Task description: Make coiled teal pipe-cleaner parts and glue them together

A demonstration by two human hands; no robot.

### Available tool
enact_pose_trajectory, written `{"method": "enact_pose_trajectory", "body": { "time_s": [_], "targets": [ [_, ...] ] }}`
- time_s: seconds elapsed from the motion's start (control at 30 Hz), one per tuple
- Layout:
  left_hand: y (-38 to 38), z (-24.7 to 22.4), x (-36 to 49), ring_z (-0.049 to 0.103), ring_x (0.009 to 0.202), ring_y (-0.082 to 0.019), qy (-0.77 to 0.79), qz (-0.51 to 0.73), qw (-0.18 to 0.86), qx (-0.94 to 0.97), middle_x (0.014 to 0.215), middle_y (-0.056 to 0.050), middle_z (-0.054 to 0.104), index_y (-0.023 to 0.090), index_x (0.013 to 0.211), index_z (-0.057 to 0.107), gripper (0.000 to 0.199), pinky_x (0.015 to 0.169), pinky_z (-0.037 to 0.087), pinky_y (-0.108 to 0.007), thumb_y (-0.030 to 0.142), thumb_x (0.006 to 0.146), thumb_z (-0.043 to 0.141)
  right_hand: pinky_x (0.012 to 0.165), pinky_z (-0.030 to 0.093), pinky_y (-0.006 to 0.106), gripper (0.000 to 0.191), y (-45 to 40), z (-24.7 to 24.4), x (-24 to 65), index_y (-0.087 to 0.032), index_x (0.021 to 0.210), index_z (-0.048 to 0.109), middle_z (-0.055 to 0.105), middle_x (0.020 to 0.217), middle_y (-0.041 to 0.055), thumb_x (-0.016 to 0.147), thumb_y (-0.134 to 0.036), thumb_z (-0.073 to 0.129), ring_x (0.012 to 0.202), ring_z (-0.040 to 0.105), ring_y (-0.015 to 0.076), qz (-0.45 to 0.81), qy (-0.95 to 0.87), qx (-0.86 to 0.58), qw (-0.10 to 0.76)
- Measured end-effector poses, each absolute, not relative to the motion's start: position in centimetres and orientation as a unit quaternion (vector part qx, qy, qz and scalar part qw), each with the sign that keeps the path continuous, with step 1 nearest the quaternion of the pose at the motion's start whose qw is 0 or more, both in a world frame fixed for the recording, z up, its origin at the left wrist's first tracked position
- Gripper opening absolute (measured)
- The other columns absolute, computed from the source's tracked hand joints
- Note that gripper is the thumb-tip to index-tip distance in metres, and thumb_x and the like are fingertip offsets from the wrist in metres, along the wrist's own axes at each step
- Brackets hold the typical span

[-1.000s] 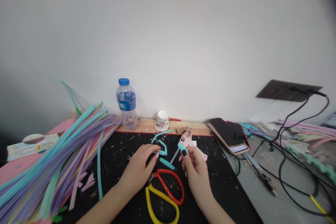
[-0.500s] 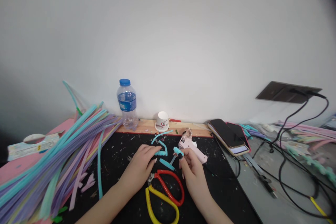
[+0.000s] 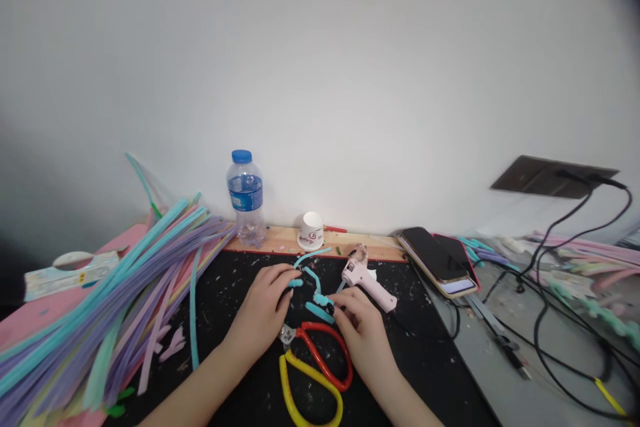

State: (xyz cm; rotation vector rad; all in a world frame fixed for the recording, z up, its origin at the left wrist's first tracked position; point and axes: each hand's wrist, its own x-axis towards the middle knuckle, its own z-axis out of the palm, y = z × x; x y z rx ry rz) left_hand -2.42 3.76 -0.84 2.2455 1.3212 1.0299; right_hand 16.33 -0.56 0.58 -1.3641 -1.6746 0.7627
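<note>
My left hand [image 3: 267,295] is closed, its fingertips pinching a short turquoise pipe cleaner piece [image 3: 295,283] just above the black mat. My right hand [image 3: 361,321] pinches a small coiled turquoise pipe cleaner [image 3: 323,299], partly hidden by its fingers. Between the hands lie a bent turquoise strip [image 3: 312,275] and a short straight turquoise piece [image 3: 319,312]. Farther back rests a curved turquoise strip [image 3: 313,254]. Below the hands are scissors [image 3: 333,383] with one red and one yellow handle. A pale pink glue gun [image 3: 367,282] lies beyond my right hand.
A pile of pastel pipe cleaners [image 3: 135,293] covers the left side. At the wall stand a water bottle [image 3: 245,197] and a paper cup [image 3: 311,230]. Phones [image 3: 435,253] lie to the right, near black cables [image 3: 537,307] running to a wall socket [image 3: 545,177].
My right hand has moved a little left, bringing its coil to the bent strip. My left hand has drawn slightly left and up. The view has shifted a little.
</note>
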Motion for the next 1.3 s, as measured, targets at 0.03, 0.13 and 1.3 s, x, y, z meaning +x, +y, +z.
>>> {"method": "enact_pose_trajectory", "body": {
  "time_s": [0.03,0.13,1.3],
  "targets": [
    [3.7,-0.6,-2.4,0.047,0.104,-0.023,0.457,0.363,0.162,0.796,0.11,-0.008,0.055,0.022,0.108,0.056,0.032,0.092,0.038,-0.044,0.009,0.08,0.047,0.056,0.039,0.025,0.021,-0.6,0.6,16.3,-0.018,0.086,0.065,0.055,0.08,0.0035,0.08,-0.009,0.046,0.065,0.051,0.0152,0.3,-0.669,-0.546,0.406],
    [3.2,0.3,-2.2,0.047,0.103,-0.021,0.41,0.34,0.192,0.824,0.109,-0.006,0.055,0.024,0.108,0.055,0.032,0.092,0.039,-0.039,0.01,0.08,0.051,0.056,0.038,0.025,0.02,-0.6,0.7,16.2,-0.018,0.08,0.064,0.053,0.076,0.0023,0.079,-0.007,0.047,0.064,0.049,0.0148,0.292,-0.678,-0.551,0.39],
    [5.1,1.2,-4.8,0.049,0.096,-0.021,0.387,0.182,0.08,0.9,0.101,-0.001,0.061,0.023,0.084,0.061,0.01,0.079,0.032,-0.036,0.016,0.079,0.058,0.068,0.048,0.031,0.03,-0.5,0.2,16.5,-0.024,0.095,0.061,0.049,0.093,0.0056,0.074,-0.006,0.051,0.081,0.054,0.021,0.095,-0.783,-0.565,0.24]
  ]
}}
